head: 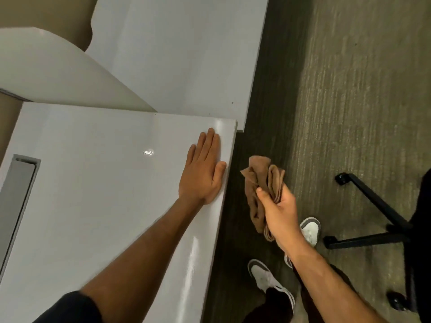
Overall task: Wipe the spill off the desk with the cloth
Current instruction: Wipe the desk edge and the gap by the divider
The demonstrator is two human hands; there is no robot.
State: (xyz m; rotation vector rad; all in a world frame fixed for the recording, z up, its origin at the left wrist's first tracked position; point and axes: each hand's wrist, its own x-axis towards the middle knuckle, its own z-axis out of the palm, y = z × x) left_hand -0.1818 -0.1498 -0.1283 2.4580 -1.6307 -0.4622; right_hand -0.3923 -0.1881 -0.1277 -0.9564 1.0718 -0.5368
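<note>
Item 1, right grip: I am seeing it curling tight round the bunched brown cloth, hanging off the counter's edge above the floor, cloth's long axis running up and down the frame.

Item 2, left grip: lying flat, fingers straight, pressing the counter, holding nothing.

Item 3, spill: glistening small on the counter, left of the cloth, beyond the left grip, which is sitting nearer it; no clear long axis.

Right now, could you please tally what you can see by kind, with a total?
Hands: 2, left hand, right hand
Cloths: 1, brown cloth
Spills: 1, spill
Shoes: 2, one shoe, other shoe
Chair bases: 1, chair base
Total: 7
</note>
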